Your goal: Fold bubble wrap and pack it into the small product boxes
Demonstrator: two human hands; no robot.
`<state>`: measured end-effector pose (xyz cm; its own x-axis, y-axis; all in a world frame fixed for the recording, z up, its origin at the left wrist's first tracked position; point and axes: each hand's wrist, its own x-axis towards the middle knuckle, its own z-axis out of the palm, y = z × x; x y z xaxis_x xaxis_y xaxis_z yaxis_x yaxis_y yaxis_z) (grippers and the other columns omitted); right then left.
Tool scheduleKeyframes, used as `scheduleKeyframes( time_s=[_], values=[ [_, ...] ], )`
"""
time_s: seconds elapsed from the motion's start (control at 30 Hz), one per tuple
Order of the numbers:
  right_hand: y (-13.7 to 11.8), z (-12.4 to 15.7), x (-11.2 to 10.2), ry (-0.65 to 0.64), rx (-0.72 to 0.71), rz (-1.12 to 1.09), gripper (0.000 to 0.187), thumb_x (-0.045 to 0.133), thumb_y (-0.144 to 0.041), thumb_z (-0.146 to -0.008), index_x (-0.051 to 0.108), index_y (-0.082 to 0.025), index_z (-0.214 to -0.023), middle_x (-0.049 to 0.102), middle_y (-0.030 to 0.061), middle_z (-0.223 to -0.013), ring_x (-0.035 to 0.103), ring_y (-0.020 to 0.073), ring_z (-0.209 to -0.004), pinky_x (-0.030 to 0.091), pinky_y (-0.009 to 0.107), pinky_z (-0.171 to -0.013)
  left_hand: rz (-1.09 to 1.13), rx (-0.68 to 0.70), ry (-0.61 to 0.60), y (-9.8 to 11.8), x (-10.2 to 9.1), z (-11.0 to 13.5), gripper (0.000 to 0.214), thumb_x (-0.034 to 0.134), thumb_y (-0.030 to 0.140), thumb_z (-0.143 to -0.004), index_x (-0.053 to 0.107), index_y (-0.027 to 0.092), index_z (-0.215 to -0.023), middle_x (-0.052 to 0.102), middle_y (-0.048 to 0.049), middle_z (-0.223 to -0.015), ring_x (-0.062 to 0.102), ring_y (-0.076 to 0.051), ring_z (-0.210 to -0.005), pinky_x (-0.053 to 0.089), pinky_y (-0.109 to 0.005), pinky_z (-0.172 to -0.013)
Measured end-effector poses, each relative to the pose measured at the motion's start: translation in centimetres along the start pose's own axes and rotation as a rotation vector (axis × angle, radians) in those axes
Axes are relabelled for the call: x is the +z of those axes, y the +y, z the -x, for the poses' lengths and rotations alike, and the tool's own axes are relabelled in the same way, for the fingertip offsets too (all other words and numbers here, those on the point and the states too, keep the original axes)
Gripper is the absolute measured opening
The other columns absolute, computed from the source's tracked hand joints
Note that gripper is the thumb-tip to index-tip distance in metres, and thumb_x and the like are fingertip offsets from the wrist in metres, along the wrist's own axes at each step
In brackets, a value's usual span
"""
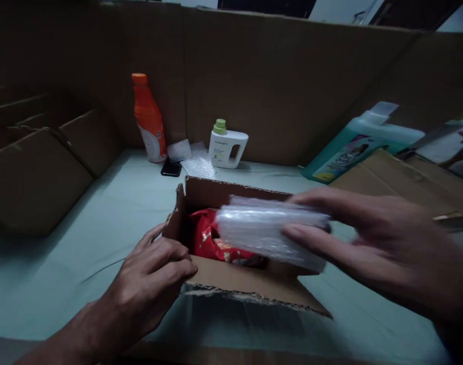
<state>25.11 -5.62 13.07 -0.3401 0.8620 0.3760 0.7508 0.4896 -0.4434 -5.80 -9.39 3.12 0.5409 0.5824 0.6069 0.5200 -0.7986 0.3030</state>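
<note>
An open cardboard box [250, 284] stands in front of me with its near flap folded outward. Inside it lies a red shiny packet [206, 235], partly covered from view. My left hand [155, 274] grips the box's left near corner, fingers over the edge. Above the box's right side, my right hand [364, 238] pinches a bubble-wrapped bundle [269, 228] between thumb and fingers, slightly smeared by motion. What the wrap encloses is hidden, though a dark bit shows at its right end.
Behind the box stand an orange bottle [149, 119], a white jug with a green cap [227, 147], a black phone-like object [171, 168] and loose bubble wrap [199, 161]. A teal bottle [353, 144] leans at right by cardboard [391, 177]. More cardboard boxes [37, 177] stand at left.
</note>
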Motion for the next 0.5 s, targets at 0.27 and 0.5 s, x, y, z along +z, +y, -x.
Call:
scheduleKeyframes(
  time_s=[0.27,0.5],
  values=[
    [-6.0,-8.7,10.3,-0.636,0.007,0.338,0.012,0.066,-0.024,-0.086,0.074,-0.017,-0.087,0.073,0.0066,-0.079,0.065,0.0194,-0.069,0.03,0.028,-0.052,0.032,-0.023,0.095,0.1,1.0,-0.3,0.024,0.054,0.002,-0.089,0.063,0.019,-0.102,0.07,-0.0033,-0.094,0.068,-0.014,-0.089,0.04,-0.043,-0.116],
    [-6.2,-8.5,11.6,-0.626,-0.017,0.291,0.014,0.062,-0.027,-0.088,0.07,-0.018,-0.096,0.075,0.0075,-0.088,0.067,0.0203,-0.074,0.034,0.027,-0.054,0.079,-0.002,0.122,-0.5,1.6,-0.2,0.023,0.05,0.003,-0.091,0.063,0.019,-0.1,0.067,-0.0042,-0.09,0.066,-0.014,-0.086,0.042,-0.048,-0.115]
  ],
)
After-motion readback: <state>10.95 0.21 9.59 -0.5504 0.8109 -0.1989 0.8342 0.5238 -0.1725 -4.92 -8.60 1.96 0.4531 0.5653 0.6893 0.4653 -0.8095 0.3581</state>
